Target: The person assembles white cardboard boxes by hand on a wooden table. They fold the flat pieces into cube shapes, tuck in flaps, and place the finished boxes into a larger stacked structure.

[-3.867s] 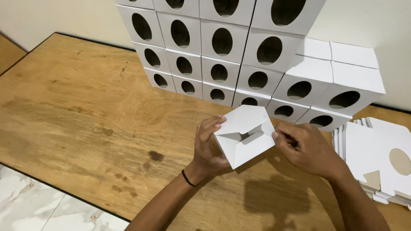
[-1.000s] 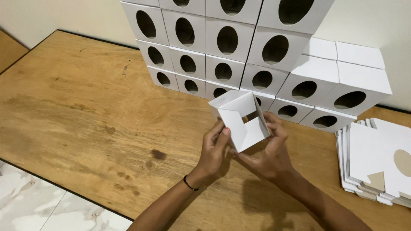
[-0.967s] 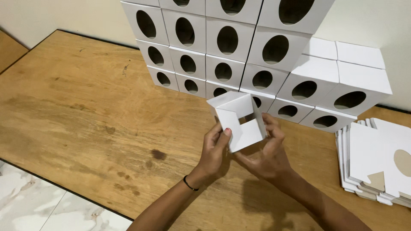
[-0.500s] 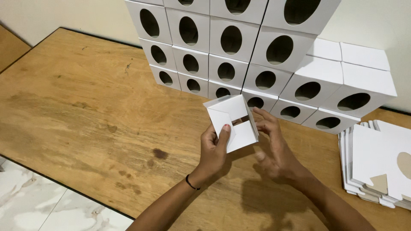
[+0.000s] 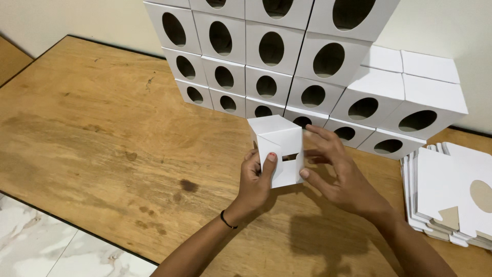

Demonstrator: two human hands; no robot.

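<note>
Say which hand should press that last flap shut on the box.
Right hand, probably: its fingers are free beside the white box, while the left hand grips it, thumb across the front.

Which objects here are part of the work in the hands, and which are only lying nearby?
In the work:
- small white cardboard box, partly folded
- left hand, gripping it
- right hand, fingers at its side

Lying nearby:
- stacked white cardboard boxes with oval holes
- pile of flat white cardboard blanks
- brown wooden table
</note>
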